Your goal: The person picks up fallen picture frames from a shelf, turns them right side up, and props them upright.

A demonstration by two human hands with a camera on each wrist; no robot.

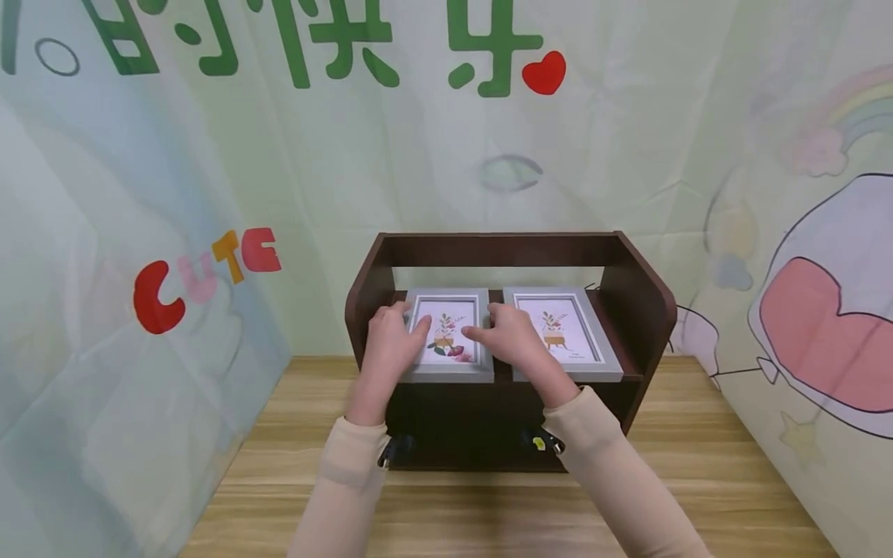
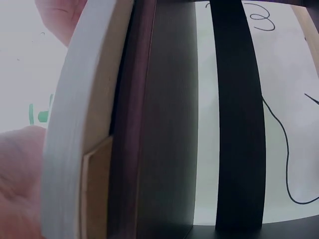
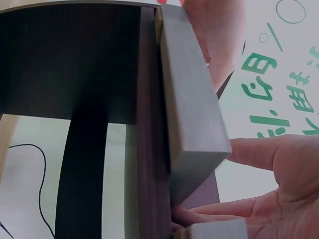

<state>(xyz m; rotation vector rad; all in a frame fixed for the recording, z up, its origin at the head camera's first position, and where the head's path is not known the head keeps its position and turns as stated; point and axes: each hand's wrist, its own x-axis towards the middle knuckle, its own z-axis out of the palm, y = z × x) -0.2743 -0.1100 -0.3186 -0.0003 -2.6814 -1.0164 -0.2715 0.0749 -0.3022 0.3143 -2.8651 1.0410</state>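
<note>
- left picture frame (image 1: pixel 449 341): lying face up on the upper board of the dark brown shelf unit (image 1: pixel 502 249), left half, near edge along the board's front lip
- left hand (image 1: pixel 387 339): grasping the frame's left side, thumb over the border toward the print, fingers down along the outer edge
- right hand (image 1: pixel 515 339): grasping the same frame's right side, thumb reaching onto the face, other fingers in the narrow gap between the two frames; right wrist view shows thumb and fingers parted about the corner
- right picture frame (image 1: pixel 572 329): beside it, also face up, a little skewed, near edge at the lip; right forearm passes over its near left corner
- shelf unit stands on the wood-grain table (image 1: pixel 279 449)
- step in hand, my reading: positioning the left frame on the board with both hands; cannot tell whether it bears its full weight there
- next move likely calls for squaring it to the lip, then easing both thumbs off evenly; right fingers have little room, so a sideways withdrawal could nudge the neighbouring frame
</note>
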